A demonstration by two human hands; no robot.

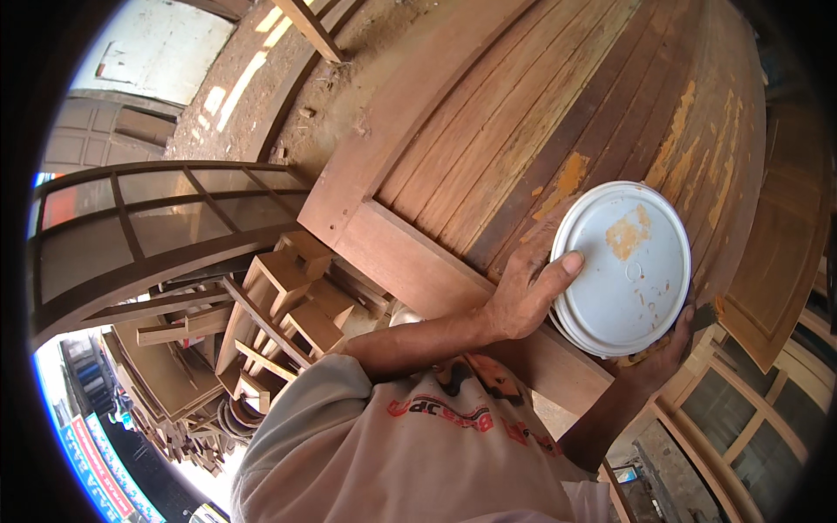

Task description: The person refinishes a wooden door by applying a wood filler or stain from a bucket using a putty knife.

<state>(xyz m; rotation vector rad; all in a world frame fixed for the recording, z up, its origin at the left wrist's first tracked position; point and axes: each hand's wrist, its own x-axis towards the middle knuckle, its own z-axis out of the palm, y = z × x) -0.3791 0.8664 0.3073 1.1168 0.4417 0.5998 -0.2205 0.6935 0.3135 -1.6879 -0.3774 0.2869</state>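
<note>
A round white plastic tub [562,336] is tilted so its lid [623,292] faces me. Orange-brown smears and a dried patch mark the lid. My left hand [523,296] grips the tub's left side, with the thumb over the lid's rim. At the tub's lower right, my right hand [658,362] is closed beside its wall, and a putty knife's flat dark blade [703,316] sticks out from it. The handle is hidden in my fingers. Beneath the tub lies a wooden panel door [514,113] of narrow boards, streaked with orange filler [568,179].
A framed window panel with glass panes [174,227] leans at the left. Below it is a pile of wooden offcuts [270,305]. More wooden frames [741,418] and a brown panel [767,288] stand at the right. A loose beam [312,30] rests on the dirt floor beyond.
</note>
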